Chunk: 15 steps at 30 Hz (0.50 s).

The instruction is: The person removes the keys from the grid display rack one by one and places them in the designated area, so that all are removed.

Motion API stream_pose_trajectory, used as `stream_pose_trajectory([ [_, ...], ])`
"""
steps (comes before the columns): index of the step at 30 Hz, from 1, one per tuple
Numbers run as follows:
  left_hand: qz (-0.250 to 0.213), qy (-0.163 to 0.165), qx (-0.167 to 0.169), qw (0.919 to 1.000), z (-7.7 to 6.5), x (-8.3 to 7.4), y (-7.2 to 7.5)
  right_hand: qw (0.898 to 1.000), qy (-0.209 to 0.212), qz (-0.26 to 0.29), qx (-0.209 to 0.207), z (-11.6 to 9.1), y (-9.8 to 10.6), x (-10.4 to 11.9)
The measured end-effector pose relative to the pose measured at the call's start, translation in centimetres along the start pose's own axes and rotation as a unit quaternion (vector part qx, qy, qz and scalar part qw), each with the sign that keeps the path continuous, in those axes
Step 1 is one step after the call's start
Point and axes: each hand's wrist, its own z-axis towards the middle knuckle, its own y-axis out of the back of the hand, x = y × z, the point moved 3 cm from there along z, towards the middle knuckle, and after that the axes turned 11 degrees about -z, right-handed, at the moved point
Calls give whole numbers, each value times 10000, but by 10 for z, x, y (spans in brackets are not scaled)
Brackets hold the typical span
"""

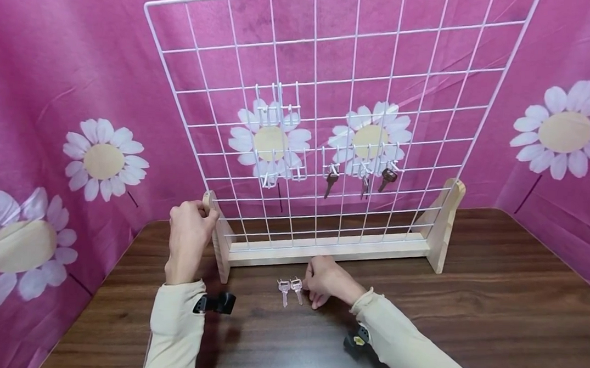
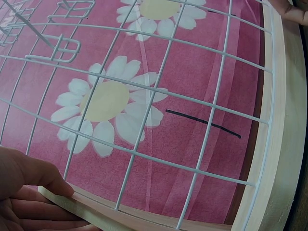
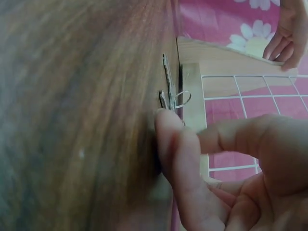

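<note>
My left hand (image 1: 188, 240) grips the top of the left wooden upright (image 1: 218, 241) of a stand holding a white wire grid (image 1: 332, 122). In the left wrist view, the left thumb (image 2: 36, 171) presses one side of the wood, with the fingers on the other. Low at the table, my right hand (image 1: 327, 281) has its fingers bent and its thumb (image 3: 231, 134) near the index finger; whether a thing is between them is hidden. Beside its fingertips, two silver keys (image 1: 284, 289) with small rings lie on the table, also visible edge-on as keys (image 3: 167, 79) in the right wrist view.
Three keys hang from white hooks on the grid, among them a dark key (image 1: 387, 178). Other hooks (image 1: 278, 105) hang further left. The right wooden upright (image 1: 443, 229) stands on the brown table (image 1: 507, 303). Behind is a pink flowered cloth (image 1: 98, 43).
</note>
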Motion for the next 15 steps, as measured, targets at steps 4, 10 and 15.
stream_pose_trajectory([
  [4,-5,12,18,10000,0,-1,0,9998,190,45,69,1,-3,1],
  [10,-8,-10,-22,10000,1,0,-2,9996,273,-89,-31,3,-4,1],
  [15,25,2,-49,10000,1,1,-2,9992,315,-223,-88,2,-5,3],
])
